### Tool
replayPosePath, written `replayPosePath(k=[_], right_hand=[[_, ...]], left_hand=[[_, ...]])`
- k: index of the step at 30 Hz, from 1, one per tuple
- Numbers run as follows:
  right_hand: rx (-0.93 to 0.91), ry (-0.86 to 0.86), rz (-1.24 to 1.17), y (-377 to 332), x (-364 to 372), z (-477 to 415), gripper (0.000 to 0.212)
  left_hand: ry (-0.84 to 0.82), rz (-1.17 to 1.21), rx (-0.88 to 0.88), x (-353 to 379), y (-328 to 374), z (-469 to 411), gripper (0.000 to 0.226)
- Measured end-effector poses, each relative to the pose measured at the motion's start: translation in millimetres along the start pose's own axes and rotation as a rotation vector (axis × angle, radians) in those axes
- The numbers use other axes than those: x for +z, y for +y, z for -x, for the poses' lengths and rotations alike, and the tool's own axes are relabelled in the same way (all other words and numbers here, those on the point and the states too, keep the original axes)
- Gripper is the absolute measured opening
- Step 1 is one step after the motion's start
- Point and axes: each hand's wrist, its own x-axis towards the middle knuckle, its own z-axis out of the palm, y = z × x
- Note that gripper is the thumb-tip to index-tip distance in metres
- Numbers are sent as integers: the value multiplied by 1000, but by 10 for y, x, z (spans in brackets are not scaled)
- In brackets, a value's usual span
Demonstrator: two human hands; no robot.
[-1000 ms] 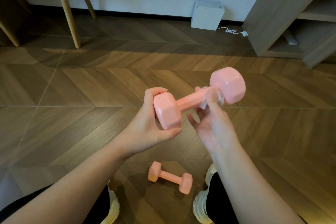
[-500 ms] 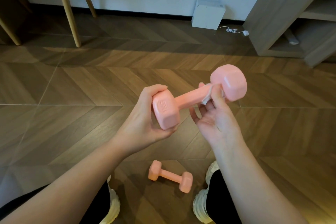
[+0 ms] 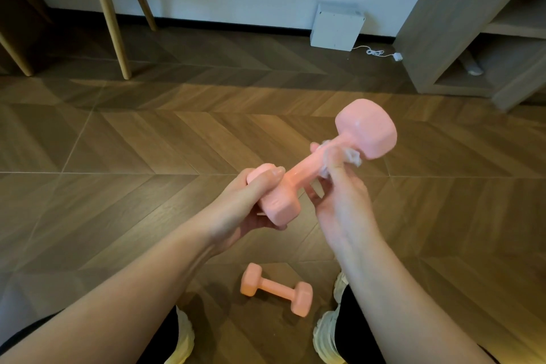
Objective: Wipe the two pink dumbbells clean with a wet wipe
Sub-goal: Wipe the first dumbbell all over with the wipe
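You have no text, number or brand here that can be read. On the held dumbbell (image 3: 307, 168), the near head gripped by your left hand (image 3: 236, 210) carries a faint raised mark on the face between your fingertips (image 3: 276, 171) and your thumb. It is too small and blurred to make out. The far head, just past the wet wipe (image 3: 353, 156) that your right hand (image 3: 342, 201) pinches on the handle, shows only glare. The floor dumbbell (image 3: 276, 289), well below your fingers, and the white box (image 3: 336, 28), far beyond them, give you nothing legible.
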Motion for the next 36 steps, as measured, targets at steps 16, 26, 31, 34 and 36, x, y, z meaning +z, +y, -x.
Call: replayPosePath(k=[16, 26, 31, 34, 36], right_hand=[[52, 60, -135, -192, -61, -121, 50], [148, 3, 22, 97, 122, 82, 32], [80, 52, -143, -203, -49, -110, 54], [81, 43, -158, -205, -62, -124, 56], [65, 47, -155, -198, -59, -129, 55]], left_hand=[[70, -331, 170, -123, 5, 19, 69], [120, -333, 298, -59, 17, -11, 51], [143, -523, 414, -125, -3, 56, 67], [155, -491, 432, -120, -29, 47, 73], [156, -339, 324, -72, -47, 31, 79]])
